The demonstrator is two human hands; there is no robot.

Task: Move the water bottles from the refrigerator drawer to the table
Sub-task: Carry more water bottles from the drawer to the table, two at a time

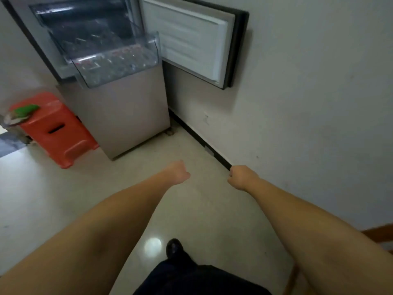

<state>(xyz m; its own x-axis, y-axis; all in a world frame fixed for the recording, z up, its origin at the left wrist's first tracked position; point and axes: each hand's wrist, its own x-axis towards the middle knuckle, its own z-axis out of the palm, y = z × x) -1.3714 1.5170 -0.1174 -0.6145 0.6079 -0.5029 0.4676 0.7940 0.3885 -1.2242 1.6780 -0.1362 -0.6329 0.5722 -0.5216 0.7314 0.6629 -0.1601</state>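
Note:
The refrigerator [119, 116] stands ahead at the upper left with its upper door [187, 39] swung open to the right. A clear plastic drawer [114, 64] is pulled out and holds several water bottles [110, 62] with red labels, blurred through the plastic. Both my arms reach forward over the floor, well short of the drawer. My left hand [177, 172] is curled into a fist and holds nothing. My right hand [241, 176] is curled the same way, also with nothing in it.
A red plastic stool [57, 128] stands left of the refrigerator with a green object [27, 110] at its top corner. A grey wall [308, 92] runs along the right. A brown wooden edge [380, 233] shows at the lower right. My dark shoe [174, 248] is on the glossy floor.

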